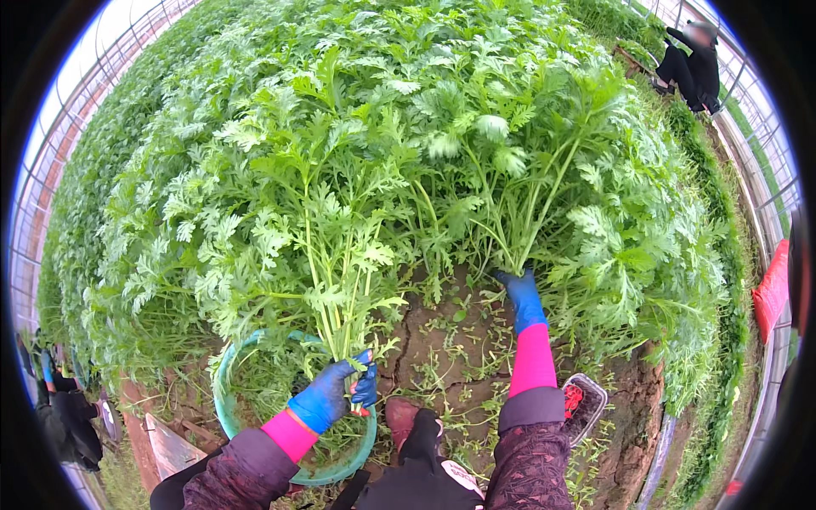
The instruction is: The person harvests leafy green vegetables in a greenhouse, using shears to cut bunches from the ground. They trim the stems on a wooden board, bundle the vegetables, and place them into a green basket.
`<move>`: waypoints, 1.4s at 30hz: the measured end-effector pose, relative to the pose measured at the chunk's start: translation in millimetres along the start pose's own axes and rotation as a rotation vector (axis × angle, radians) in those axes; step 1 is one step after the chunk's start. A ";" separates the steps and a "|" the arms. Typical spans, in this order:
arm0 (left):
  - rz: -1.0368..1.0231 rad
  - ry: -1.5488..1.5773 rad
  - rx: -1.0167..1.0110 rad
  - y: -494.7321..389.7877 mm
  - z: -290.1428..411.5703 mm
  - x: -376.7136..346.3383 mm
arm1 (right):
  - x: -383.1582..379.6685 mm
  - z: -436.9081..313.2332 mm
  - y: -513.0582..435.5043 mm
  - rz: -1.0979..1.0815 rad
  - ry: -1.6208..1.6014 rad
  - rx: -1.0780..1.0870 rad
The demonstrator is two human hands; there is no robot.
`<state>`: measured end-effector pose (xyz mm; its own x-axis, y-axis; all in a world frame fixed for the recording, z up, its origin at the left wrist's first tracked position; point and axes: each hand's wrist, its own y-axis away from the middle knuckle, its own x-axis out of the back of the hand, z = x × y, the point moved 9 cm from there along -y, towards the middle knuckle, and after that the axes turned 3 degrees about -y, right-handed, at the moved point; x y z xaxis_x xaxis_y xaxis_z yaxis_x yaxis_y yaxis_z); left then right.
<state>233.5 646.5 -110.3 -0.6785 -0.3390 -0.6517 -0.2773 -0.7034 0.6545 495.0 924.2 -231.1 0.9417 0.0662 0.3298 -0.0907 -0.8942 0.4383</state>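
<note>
My left hand (pixel 335 389), in a blue rubber-coated glove, is closed around a bunch of cut leafy greens (pixel 341 306) that look like garland chrysanthemum. The bunch stands nearly upright over a green plastic tub (pixel 224 408) with loose leaves and stems in it. Something red or orange shows at the lower end of the held stems. My right hand (pixel 519 293), also in a blue glove, reaches down to the soil and grips the base of a clump of standing greens (pixel 535 204). Its fingers are partly hidden by stems, so any tool there cannot be seen.
Dense greens (pixel 382 76) fill the bed ahead. Beside my right forearm lies a clear plastic box (pixel 593 408) with red bands (pixel 572 400). Leaf scraps litter the cracked soil (pixel 440 363). One person (pixel 688 67) sits far right, another (pixel 67 414) is at left. Greenhouse framing (pixel 774 137) curves around.
</note>
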 end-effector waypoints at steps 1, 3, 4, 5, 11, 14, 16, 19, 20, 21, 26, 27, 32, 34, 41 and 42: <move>0.011 0.006 0.008 -0.5 -1.0 0.9 | -2.6 2.5 7.9 -0.016 -0.068 -0.032; 0.005 0.011 0.005 -0.8 -0.9 -0.8 | -26.3 -0.7 16.9 -0.142 -0.064 -0.038; 0.015 0.004 0.008 -0.6 -1.3 -0.5 | -42.8 -7.3 17.3 -0.204 -0.043 0.001; 0.026 -0.002 0.010 -0.3 -1.6 -0.3 | -59.3 -12.7 15.2 -0.250 -0.016 0.017; 0.051 0.013 0.028 3.9 -0.8 3.8 | -86.2 -44.6 -9.9 -0.027 0.656 0.204; 0.070 0.033 0.019 5.4 0.9 8.8 | -83.9 -42.8 -14.1 0.047 0.785 0.213; 0.030 0.035 0.007 6.1 2.3 7.1 | -85.6 -40.8 -11.9 0.098 0.765 0.262; 0.050 0.024 0.005 7.3 2.8 10.2 | -93.0 -21.8 -8.7 0.006 0.241 0.200; 0.071 0.021 0.017 7.9 1.4 12.1 | -90.2 -15.5 -5.5 0.003 0.103 0.175; 0.073 0.010 0.014 7.9 1.7 12.0 | -86.9 -11.5 -4.1 -0.028 -0.077 0.149; 0.053 -0.025 0.008 8.9 2.8 8.0 | -32.5 -8.9 -1.3 -0.116 -0.629 0.031; 0.079 -0.017 0.018 9.1 1.8 10.0 | -18.7 -6.8 -5.9 -0.053 -0.653 -0.020; 0.018 0.000 0.008 8.2 4.0 6.0 | -35.1 -26.6 -31.9 -0.092 -0.484 0.133; 0.040 0.012 0.017 8.1 3.5 9.3 | -63.2 -24.8 -41.7 -0.101 -0.370 0.150; 0.075 0.000 -0.014 9.7 8.5 13.9 | -93.2 -55.1 -73.1 0.096 0.182 0.251; 0.124 -0.006 -0.026 10.8 10.6 18.7 | -93.1 -54.3 -75.6 0.096 0.303 0.198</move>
<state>210.6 639.2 -111.3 -0.7108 -0.4208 -0.5637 -0.1730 -0.6722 0.7199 396.6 1009.7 -249.6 0.7907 0.0795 0.6070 -0.0817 -0.9690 0.2333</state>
